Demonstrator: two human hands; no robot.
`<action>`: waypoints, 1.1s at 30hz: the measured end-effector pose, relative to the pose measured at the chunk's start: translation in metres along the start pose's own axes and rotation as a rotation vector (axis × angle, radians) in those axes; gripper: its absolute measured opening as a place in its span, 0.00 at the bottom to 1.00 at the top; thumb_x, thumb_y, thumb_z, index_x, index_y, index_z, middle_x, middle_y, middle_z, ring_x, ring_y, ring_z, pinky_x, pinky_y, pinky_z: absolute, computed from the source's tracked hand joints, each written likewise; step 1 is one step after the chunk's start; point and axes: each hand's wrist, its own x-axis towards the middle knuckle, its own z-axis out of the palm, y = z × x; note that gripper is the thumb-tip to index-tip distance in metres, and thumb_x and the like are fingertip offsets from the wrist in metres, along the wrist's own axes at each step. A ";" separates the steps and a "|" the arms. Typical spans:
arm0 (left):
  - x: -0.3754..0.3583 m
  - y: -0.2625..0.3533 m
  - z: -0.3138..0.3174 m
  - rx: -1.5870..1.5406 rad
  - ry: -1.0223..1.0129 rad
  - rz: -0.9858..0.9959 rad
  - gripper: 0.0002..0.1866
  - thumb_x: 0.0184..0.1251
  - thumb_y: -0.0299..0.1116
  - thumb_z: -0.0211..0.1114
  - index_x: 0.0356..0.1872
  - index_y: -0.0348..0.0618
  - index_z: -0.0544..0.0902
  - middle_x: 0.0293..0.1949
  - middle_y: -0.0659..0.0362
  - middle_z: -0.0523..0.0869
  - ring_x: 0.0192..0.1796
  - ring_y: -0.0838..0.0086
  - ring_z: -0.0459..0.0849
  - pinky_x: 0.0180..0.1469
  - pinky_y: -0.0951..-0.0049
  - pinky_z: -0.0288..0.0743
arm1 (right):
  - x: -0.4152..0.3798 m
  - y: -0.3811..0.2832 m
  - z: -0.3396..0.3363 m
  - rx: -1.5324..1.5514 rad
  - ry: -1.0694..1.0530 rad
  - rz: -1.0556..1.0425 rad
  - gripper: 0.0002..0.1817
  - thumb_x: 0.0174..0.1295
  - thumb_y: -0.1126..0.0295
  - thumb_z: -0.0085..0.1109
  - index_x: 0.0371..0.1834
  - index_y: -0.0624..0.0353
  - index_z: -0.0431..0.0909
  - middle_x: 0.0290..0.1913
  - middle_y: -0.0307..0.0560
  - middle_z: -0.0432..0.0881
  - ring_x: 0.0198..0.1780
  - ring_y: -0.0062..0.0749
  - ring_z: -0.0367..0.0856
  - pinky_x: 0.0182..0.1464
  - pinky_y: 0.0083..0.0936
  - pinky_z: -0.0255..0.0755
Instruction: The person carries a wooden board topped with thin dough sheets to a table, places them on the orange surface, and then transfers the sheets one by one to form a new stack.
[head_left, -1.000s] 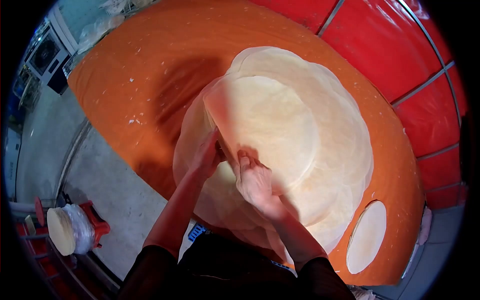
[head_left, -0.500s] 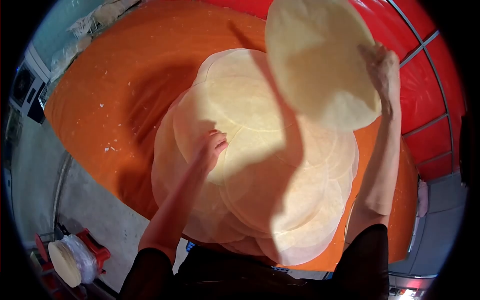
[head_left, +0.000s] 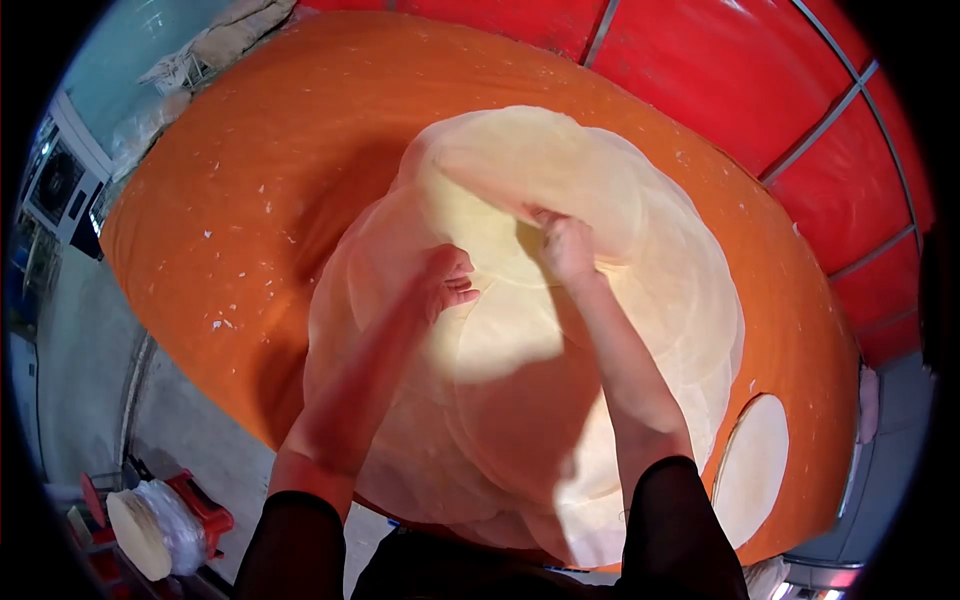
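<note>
A broad pile of thin, pale round sheets (head_left: 510, 330) overlaps in layers in front of me. My right hand (head_left: 568, 245) is closed on the near edge of one round sheet (head_left: 545, 150) at the far side of the pile. That edge is raised and casts a shadow on the layers beneath; its far part lies over the pile. My left hand (head_left: 452, 283) hovers low over the middle left of the pile, fingers loosely bent and apart, holding nothing.
An orange cloth (head_left: 230, 200) with small white flakes lies under the pile. Near its right edge rests a stack of round sheets (head_left: 755, 465). Red panels (head_left: 700, 90) rise behind. At lower left, a red stool (head_left: 205, 510) stands beside more round sheets (head_left: 138, 535) and clear plastic.
My right hand has brought the round sheet from the upper right down onto the pile's far part. My left hand has shifted slightly right. The stack at right has come into view.
</note>
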 end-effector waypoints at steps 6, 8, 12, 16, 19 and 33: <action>0.010 0.010 0.009 -0.050 0.146 0.167 0.06 0.40 0.20 0.53 0.19 0.42 0.67 0.20 0.60 0.66 0.30 0.70 0.71 0.42 0.64 0.73 | 0.039 -0.004 -0.026 -0.103 0.170 0.034 0.16 0.39 0.78 0.48 0.35 0.55 0.77 0.31 0.51 0.78 0.27 0.42 0.77 0.30 0.32 0.71; 0.032 0.005 0.003 -0.360 0.085 0.122 0.06 0.39 0.19 0.53 0.20 0.41 0.67 0.20 0.60 0.67 0.30 0.71 0.70 0.40 0.66 0.73 | 0.019 -0.021 -0.007 -0.177 0.136 -0.120 0.12 0.39 0.78 0.48 0.30 0.57 0.73 0.26 0.48 0.76 0.26 0.39 0.76 0.27 0.30 0.71; 0.049 0.018 -0.007 -0.139 0.021 0.029 0.16 0.35 0.19 0.50 0.33 0.36 0.70 0.30 0.52 0.70 0.33 0.65 0.70 0.39 0.66 0.68 | -0.011 -0.033 0.034 -0.105 0.047 -0.077 0.12 0.42 0.71 0.51 0.34 0.58 0.72 0.34 0.47 0.77 0.36 0.37 0.76 0.34 0.31 0.70; 0.064 0.023 0.000 -0.152 -0.237 0.190 0.22 0.35 0.16 0.47 0.40 0.29 0.68 0.35 0.49 0.71 0.38 0.60 0.70 0.44 0.65 0.67 | -0.021 -0.048 0.048 -0.118 0.186 -0.066 0.18 0.43 0.70 0.53 0.41 0.62 0.72 0.41 0.49 0.77 0.43 0.38 0.75 0.39 0.33 0.70; 0.062 0.024 0.014 -0.304 -0.315 0.297 0.20 0.45 0.22 0.46 0.44 0.27 0.67 0.43 0.47 0.71 0.47 0.58 0.68 0.52 0.64 0.63 | -0.010 -0.053 0.025 0.003 0.252 -0.035 0.19 0.45 0.68 0.54 0.42 0.64 0.71 0.39 0.49 0.77 0.38 0.40 0.76 0.37 0.34 0.70; 0.010 -0.042 0.082 -0.198 -0.118 -0.188 0.06 0.39 0.14 0.51 0.23 0.28 0.68 0.41 0.41 0.67 0.46 0.55 0.68 0.55 0.53 0.63 | 0.040 0.040 -0.214 -0.510 0.292 -0.283 0.15 0.40 0.81 0.48 0.33 0.57 0.75 0.25 0.48 0.77 0.23 0.38 0.76 0.22 0.32 0.68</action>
